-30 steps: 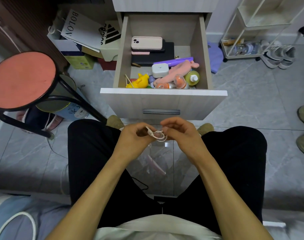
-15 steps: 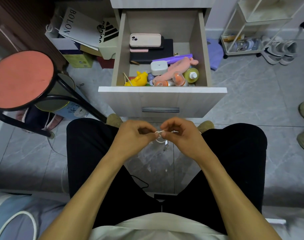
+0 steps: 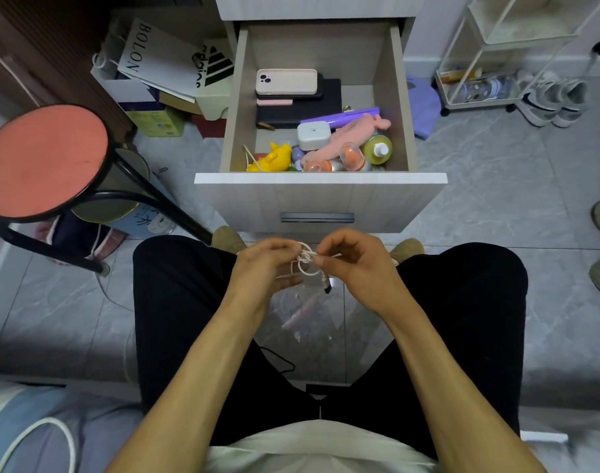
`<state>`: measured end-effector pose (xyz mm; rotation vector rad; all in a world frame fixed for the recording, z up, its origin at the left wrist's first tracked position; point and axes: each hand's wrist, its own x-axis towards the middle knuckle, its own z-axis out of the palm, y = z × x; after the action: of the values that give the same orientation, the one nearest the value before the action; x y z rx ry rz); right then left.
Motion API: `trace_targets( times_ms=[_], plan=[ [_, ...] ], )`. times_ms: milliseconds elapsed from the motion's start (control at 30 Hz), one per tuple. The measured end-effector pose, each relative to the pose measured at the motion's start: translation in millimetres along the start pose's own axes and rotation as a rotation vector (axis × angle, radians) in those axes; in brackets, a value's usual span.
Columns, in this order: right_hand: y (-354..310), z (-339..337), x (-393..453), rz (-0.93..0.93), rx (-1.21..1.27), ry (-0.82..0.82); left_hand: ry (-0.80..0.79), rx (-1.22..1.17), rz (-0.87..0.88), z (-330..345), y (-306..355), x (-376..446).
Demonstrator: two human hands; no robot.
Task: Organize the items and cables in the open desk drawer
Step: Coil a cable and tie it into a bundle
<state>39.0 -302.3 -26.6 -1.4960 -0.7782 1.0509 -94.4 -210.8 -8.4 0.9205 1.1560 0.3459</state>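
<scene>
Cable (image 3: 303, 264): coiling in hand, left hand (image 3: 264, 268) and right hand (image 3: 355, 264) both pinching it; next, likely secured, returned to drawer (image 3: 320, 196).

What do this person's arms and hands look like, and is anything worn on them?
Both arms are bare from the bottom edge of the picture to the fingertips: no sleeves show. The left hand and right hand carry no gloves, and no watch, bracelet or ring shows on either wrist or on the fingers in view. Nails look short and unpainted.
</scene>
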Motion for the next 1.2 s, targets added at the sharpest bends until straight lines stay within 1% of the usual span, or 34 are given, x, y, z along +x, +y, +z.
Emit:
trace_targets(
  times_ms=[33,67,133,167,200,233,267,300,333,367,433,467,500,533,567,633,700,767,833,900,967,1000,1067,1133,1200],
  plan=[
    [-1,-1,0,0.013,-0.003,-0.007,0.011,0.106,0.067,0,-1,-1],
    [-2,-2,1,0.028,-0.005,-0.015,0.013,0.277,0.184,-3,0,-1],
    [-5,-6,1,0.062,-0.006,-0.037,-0.047,0.711,0.481,-11,7,2],
    [-6,-8,2,0.071,-0.007,-0.049,-0.102,0.909,0.588,-14,12,3],
    [-6,-9,2,0.074,-0.009,-0.059,-0.152,1.062,0.636,-15,17,5],
    [-6,-10,2,0.075,-0.01,-0.065,-0.175,1.165,0.649,-16,21,6],
    [-5,-10,2,0.076,-0.005,-0.064,-0.165,1.203,0.65,-17,23,8],
    [-5,-8,3,0.073,0.011,-0.053,-0.143,1.163,0.647,-17,24,8],
    [-5,-7,4,0.07,0.04,-0.032,-0.114,1.038,0.607,-16,23,9],
    [-4,-6,6,0.068,0.072,-0.006,-0.087,0.858,0.521,-14,22,9],
    [-5,-5,8,0.073,0.112,0.029,-0.07,0.506,0.294,-10,19,11],
    [-6,-5,9,0.086,0.126,0.036,-0.066,0.425,0.23,-8,17,11],
    [-6,-4,9,0.109,0.146,0.039,-0.066,0.424,0.223,-8,15,12],
    [-6,-4,9,0.14,0.178,0.035,-0.078,0.49,0.272,-8,13,14],
    [-6,-4,9,0.173,0.217,0.028,-0.109,0.594,0.357,-10,14,14],
    [-5,-5,8,0.217,0.287,0.025,-0.217,0.792,0.5,-13,19,16],
    [-5,-7,9,0.239,0.332,0.02,-0.285,0.875,0.533,-12,27,15],
    [-7,-8,10,0.272,0.379,-0.005,-0.228,0.864,0.541,-11,31,15],
    [-9,-8,10,0.319,0.425,-0.054,-0.107,0.839,0.528,-12,30,18],
    [-6,-10,8,0.344,0.472,-0.091,-0.005,0.721,0.481,-19,30,21],
    [-2,-13,6,0.342,0.546,-0.101,0.008,0.594,0.461,-29,32,23],
    [1,-14,4,0.334,0.573,-0.104,-0.019,0.592,0.467,-31,33,22],
    [5,-15,3,0.321,0.578,-0.123,-0.127,0.655,0.462,-30,33,17],
    [6,-12,3,0.307,0.543,-0.146,-0.241,0.704,0.437,-23,31,12],
    [3,-9,4,0.291,0.497,-0.151,-0.311,0.756,0.43,-16,29,11]
  ],
)
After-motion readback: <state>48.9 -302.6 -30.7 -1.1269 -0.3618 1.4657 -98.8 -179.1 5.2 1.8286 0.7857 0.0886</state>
